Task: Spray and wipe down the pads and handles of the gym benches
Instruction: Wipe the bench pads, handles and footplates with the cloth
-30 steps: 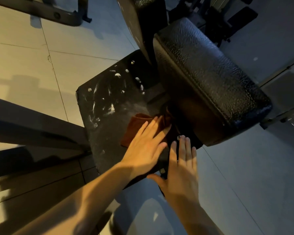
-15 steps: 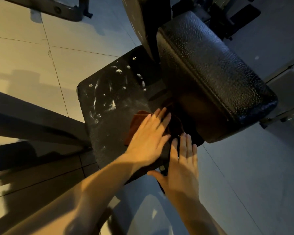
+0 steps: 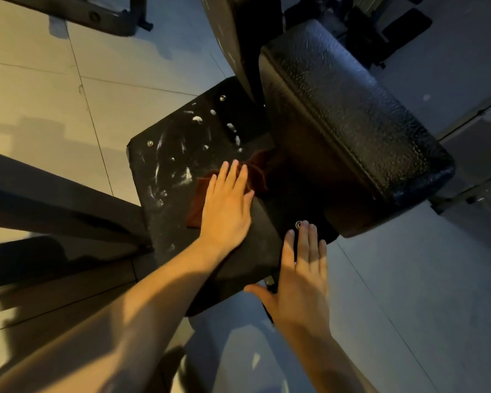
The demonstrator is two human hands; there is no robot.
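Note:
A black seat pad (image 3: 165,165) carries white smears and dots of spray foam (image 3: 197,119) on its left and far parts. A brown cloth (image 3: 257,168) lies on the pad, bunched toward the shadow under a larger black textured pad (image 3: 346,120). My left hand (image 3: 227,205) presses flat on the cloth with fingers straight. My right hand (image 3: 301,276) lies flat and open on the seat pad's near right corner, fingertips beside a metal snap (image 3: 297,224).
A dark metal frame bar (image 3: 54,205) runs in from the left to the seat. Another frame piece (image 3: 97,15) crosses the top left. A black upright pad (image 3: 233,32) rises behind the seat. Tiled floor (image 3: 408,293) surrounds the bench.
My left hand has slid the cloth away from me and leftward across the seat pad. My right hand has stayed on the near corner.

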